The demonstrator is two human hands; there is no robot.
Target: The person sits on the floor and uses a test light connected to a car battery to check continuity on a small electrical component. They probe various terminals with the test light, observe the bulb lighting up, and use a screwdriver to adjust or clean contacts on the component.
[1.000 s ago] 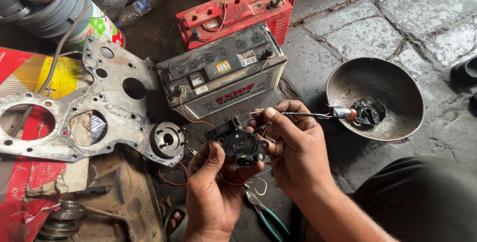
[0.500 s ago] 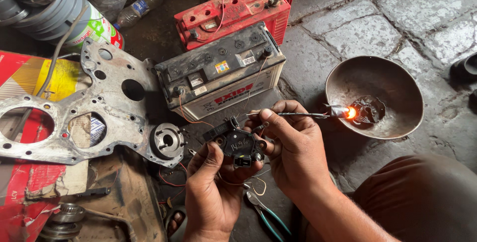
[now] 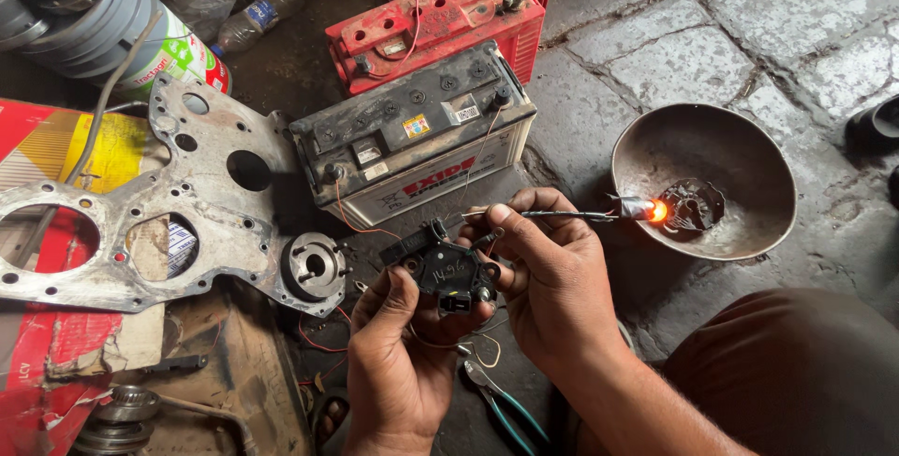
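While the left hand [image 3: 398,348] grips the small black electrical module [image 3: 442,271], the right hand [image 3: 552,273] pinches a thin metal probe [image 3: 562,215] with a glowing bulb [image 3: 655,210]; testing seems underway, needing steady contact.

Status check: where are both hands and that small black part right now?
Left hand grips small black electrical part from below. Right hand steadies it, pinching thin metal probe; small bulb glows orange over rusty metal bowl. Thin red wires run to grey-topped battery.

Black part [image 3: 440,273] in left hand [image 3: 398,362], glowing test probe [image 3: 599,214] in right hand [image 3: 552,278].
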